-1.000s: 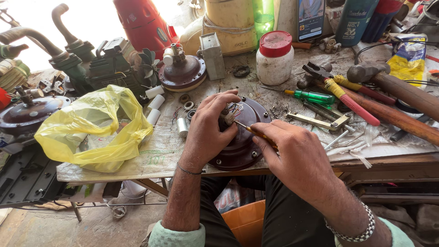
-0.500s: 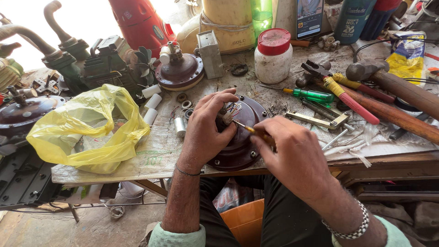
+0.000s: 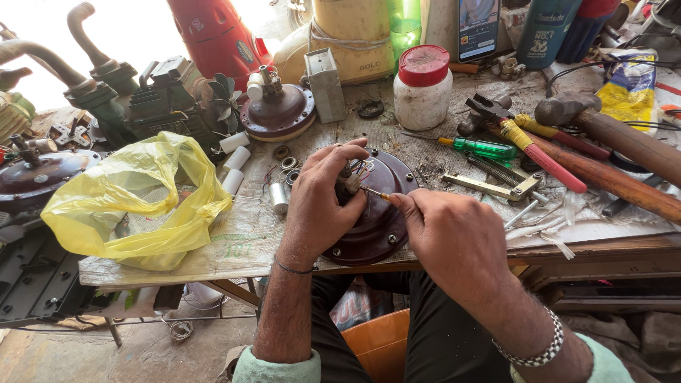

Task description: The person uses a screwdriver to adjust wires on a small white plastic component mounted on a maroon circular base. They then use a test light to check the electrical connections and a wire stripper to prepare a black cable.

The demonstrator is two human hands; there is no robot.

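Your left hand (image 3: 319,202) bare, a thin dark thread band at its wrist, your right hand (image 3: 454,237) bare too, a chunky silver link bracelet on that wrist, pale mint-green sleeves pushed up both forearms, dark trousers over your lap

Both hands close together, left hand (image 3: 320,202) curled, right hand (image 3: 454,237) pinching.

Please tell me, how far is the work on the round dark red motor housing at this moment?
Done: the maroon housing lies on the bench with rim screws in place. In hand: the left hand steadies its centre hub while the right hand pushes a thin tool into the wires there. Left: the wires remain loose and exposed.
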